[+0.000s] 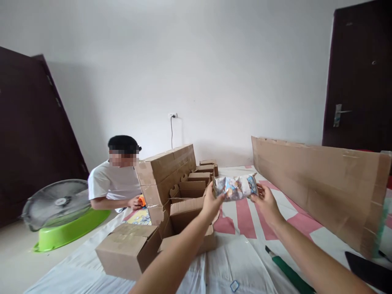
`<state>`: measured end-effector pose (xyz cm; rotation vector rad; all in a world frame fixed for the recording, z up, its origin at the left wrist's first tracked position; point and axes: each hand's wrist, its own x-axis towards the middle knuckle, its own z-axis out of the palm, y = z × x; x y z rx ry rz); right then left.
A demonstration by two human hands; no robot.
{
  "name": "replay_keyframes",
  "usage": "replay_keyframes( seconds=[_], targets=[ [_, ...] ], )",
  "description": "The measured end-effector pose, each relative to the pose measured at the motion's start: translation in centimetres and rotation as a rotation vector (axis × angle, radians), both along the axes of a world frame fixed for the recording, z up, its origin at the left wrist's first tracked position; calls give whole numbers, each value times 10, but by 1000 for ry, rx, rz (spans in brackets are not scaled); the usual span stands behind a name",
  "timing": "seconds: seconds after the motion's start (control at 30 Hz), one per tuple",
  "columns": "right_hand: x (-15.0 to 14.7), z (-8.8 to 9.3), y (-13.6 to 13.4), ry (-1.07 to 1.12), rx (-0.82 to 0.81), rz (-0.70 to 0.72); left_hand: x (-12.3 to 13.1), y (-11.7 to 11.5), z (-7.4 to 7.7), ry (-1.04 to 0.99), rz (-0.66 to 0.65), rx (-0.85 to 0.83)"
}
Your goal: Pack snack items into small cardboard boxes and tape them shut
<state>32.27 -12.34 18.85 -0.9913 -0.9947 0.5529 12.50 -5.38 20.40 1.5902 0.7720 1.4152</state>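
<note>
Between my two hands I hold a shiny printed plastic packet (235,188), raised above the cloth-covered surface. My left hand (212,198) grips its left end, thumb on the front. At the other end, the fingers of my right hand (266,201) pinch the right edge. Its contents are not clear to see. Just below and left of the packet stands a row of open cardboard boxes (187,206), partly hidden by my left forearm. A green-handled tool (290,272) with a short dark tip lies under my right forearm.
A stacked cardboard wall (174,161) rises behind the boxes, with a closed carton (127,249) nearer me. A long cardboard panel (315,188) stands at right. Beyond the wall a person in a white shirt (122,181) holds something orange. A fan (59,202) and green basin (73,228) are left.
</note>
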Motion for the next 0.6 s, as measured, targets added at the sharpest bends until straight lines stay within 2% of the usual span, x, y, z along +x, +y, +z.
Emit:
replay_keyframes(
  seconds=[0.07,0.13,0.2,0.3,0.37,0.43,0.53,0.6],
  targets=[
    [9,21,37,10,-12,-4,6,33,26,3,-45,-74],
    [13,33,61,26,-30,8,10,56,40,-4,-32,-82],
    [11,35,68,48,-43,54,10,64,44,-16,-4,-63],
    [2,22,48,72,-78,195,2,47,31,-30,1,-31],
    [-4,0,23,66,-151,336,-9,20,10,-26,5,-9],
    [-8,-30,-4,48,-260,521,-25,-12,-23,20,43,36],
    [-16,-81,-37,-21,-325,677,-57,-57,-86,171,74,62],
    [-24,-114,-50,-121,-334,752,-81,-78,-131,252,33,29]
  ],
)
